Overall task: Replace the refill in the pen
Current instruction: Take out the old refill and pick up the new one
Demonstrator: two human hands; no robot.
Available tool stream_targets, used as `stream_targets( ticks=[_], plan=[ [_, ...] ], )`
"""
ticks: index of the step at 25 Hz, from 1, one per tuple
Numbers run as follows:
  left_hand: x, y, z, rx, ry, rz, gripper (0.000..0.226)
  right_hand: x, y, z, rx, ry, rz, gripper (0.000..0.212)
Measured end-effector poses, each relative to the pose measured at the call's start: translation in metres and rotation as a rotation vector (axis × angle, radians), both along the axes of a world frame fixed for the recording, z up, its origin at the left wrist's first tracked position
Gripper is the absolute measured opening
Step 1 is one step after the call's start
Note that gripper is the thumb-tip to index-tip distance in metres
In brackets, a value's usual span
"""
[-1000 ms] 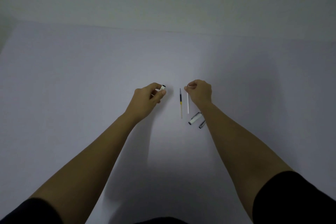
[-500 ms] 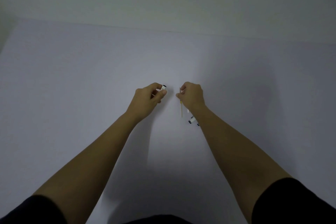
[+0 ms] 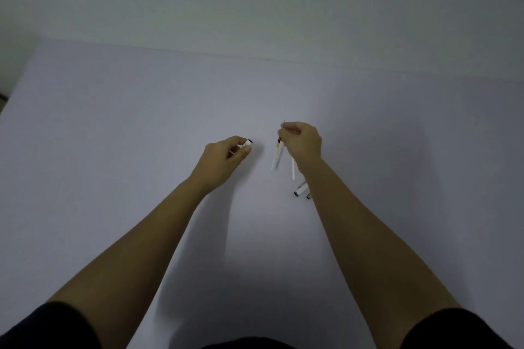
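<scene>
My left hand [image 3: 224, 157] is closed around a white pen barrel [image 3: 247, 143], whose dark open end pokes out past the thumb. My right hand [image 3: 302, 140] pinches a thin refill [image 3: 277, 150] near its tip; the refill has a dark and yellow band and hangs tilted just above the table. A second, plain white refill [image 3: 293, 169] lies on the table under my right wrist. A white pen part [image 3: 300, 189] and a small dark-tipped piece [image 3: 309, 195] lie beside my right forearm, partly hidden by it.
Everything sits on a pale, plain table [image 3: 113, 136] that meets a light wall at the back. The table's left edge runs diagonally at the far left. Both forearms reach in from the bottom, with dark sleeves at the elbows.
My right hand let go of the plain white refill, moved left, took the banded refill and lifted it off the table. My left hand has stayed put with the barrel.
</scene>
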State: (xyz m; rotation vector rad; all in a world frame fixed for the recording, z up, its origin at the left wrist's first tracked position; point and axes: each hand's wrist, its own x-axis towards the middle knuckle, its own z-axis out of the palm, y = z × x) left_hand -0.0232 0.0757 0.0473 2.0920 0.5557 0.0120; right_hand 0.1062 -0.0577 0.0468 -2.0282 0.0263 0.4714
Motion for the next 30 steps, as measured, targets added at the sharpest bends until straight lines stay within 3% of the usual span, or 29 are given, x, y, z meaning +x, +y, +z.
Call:
stream_targets(
  ticks=[5,9,25,30],
  plan=[
    [-0.001,-0.014,0.017,0.029,-0.039,-0.089,0.029,-0.011,-0.032,0.045,0.483,0.162,-0.228,0.007],
    [-0.004,-0.024,0.030,0.023,-0.062,-0.166,0.021,-0.026,-0.059,0.066,0.652,0.147,-0.276,0.008],
    [-0.018,-0.047,0.064,0.044,-0.144,-0.218,0.016,-0.051,-0.080,0.085,0.646,0.032,-0.241,0.009],
    [-0.018,-0.048,0.071,0.056,-0.168,-0.194,0.017,-0.059,-0.075,0.082,0.621,0.091,-0.156,0.007]
  ],
)
